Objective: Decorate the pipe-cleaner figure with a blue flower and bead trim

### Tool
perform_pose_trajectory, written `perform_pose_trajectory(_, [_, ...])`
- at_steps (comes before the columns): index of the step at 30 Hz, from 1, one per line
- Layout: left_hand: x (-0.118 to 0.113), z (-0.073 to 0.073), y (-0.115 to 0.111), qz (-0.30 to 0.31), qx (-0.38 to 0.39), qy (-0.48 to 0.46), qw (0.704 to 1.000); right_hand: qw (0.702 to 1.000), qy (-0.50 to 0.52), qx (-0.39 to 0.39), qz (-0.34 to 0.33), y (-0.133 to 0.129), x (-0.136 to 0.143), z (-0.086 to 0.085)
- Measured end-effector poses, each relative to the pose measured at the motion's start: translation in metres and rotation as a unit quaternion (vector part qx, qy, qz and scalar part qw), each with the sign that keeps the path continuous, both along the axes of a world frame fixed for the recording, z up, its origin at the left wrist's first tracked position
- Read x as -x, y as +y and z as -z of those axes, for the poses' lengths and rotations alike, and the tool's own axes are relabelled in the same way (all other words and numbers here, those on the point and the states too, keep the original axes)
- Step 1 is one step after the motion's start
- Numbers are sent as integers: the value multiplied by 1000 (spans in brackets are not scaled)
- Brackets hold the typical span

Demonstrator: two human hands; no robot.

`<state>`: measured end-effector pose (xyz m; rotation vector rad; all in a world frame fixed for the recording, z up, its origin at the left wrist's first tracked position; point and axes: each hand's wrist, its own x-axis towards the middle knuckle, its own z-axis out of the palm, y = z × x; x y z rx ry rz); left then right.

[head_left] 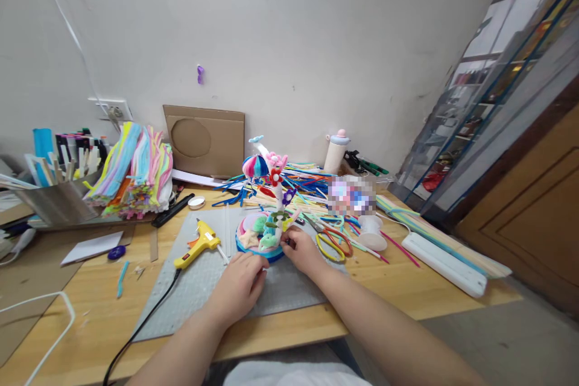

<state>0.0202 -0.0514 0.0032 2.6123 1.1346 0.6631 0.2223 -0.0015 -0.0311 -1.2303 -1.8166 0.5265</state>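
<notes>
A pipe-cleaner ornament (259, 240) stands upright on the grey cutting mat (289, 297). Its round base has a blue rim, and a white stem rises from it with red, purple and pink fuzzy flowers. A striped balloon shape (255, 166) hangs at its upper left. My left hand (242, 285) is closed, its curled fingers against the front edge of the base. At the right side of the base, my right hand (302, 248) pinches close to the foot of the stem. Its fingertips are partly hidden.
A yellow hot glue gun (199, 245) lies to the left, its black cord trailing forward. Scissors (332, 245) and a clear spool (373, 233) are at the right, near a white power strip (443, 264). Loose pipe cleaners (303, 180) and a bottle (336, 152) stand behind.
</notes>
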Motion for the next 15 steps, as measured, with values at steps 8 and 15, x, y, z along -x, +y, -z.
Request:
perform_pose_trajectory(8, [-1,1,0,-1,1,-1,1000,1000,1,0,-2,0,-1,0])
perform_pose_trajectory(15, [-1,2,0,1,6,3,1000,1000,3,-4,-5,0,-1,1])
